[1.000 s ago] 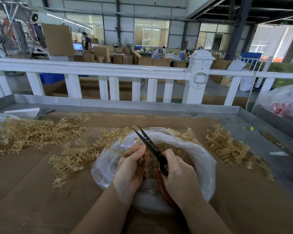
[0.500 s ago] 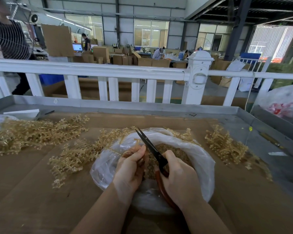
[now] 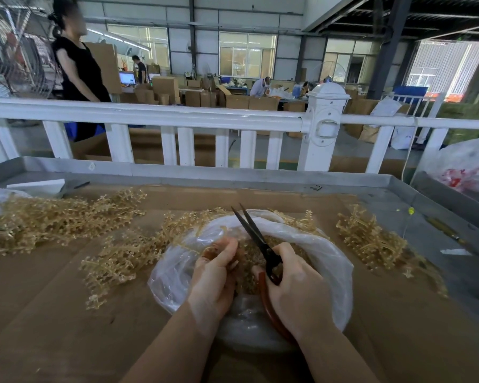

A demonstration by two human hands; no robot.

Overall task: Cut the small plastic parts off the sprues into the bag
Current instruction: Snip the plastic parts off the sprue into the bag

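two hands snipping over an open bag, scissors part open.

right hand (image 3: 296, 288) has its grip curled round the scissors (image 3: 256, 239), blades slightly apart toward 11 o'clock; left hand (image 3: 215, 275) pinches a sprue (image 3: 219, 246) over the clear bag (image 3: 332, 261) of cut parts (image 3: 296, 251). sprue heaps (image 3: 53, 217) lie on the brown tabletop (image 3: 39, 313) at 9, 10 and 2 o'clock; beyond, a white railing (image 3: 177, 117).

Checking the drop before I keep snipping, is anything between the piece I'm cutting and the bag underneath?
Nothing visible. The left hand pinches a sprue directly over the open bag, and the scissors in the right hand work above the same opening, with cut parts below.
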